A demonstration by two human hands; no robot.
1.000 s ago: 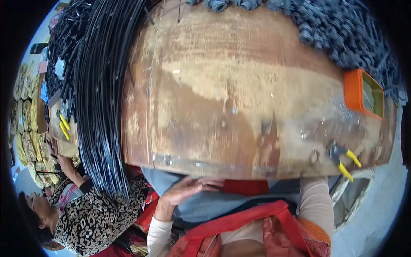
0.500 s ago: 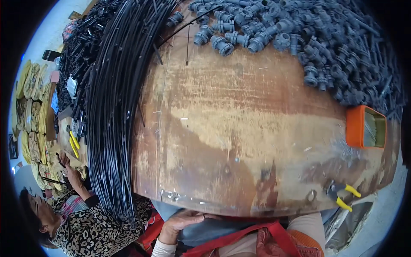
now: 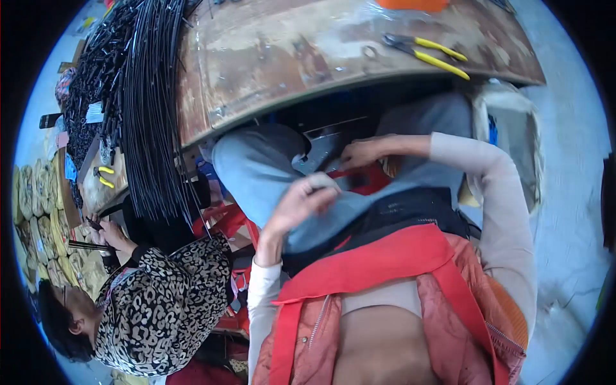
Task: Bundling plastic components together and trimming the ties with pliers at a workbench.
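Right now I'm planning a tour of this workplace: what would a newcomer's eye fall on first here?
Probably the bright red cloth band across the lower middle, below the left hand and right hand at the centre. Next, the yellow-handled pliers near the close edge of the worn wooden table, toward the right. Then the bundle of thin black rods along the table's left side.

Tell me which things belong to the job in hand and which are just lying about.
Job in hand:
left hand, blurred
right hand, nearest a red thing
anything held: can't tell

Lying about:
yellow-handled pliers on the table
bundle of black strips
orange container
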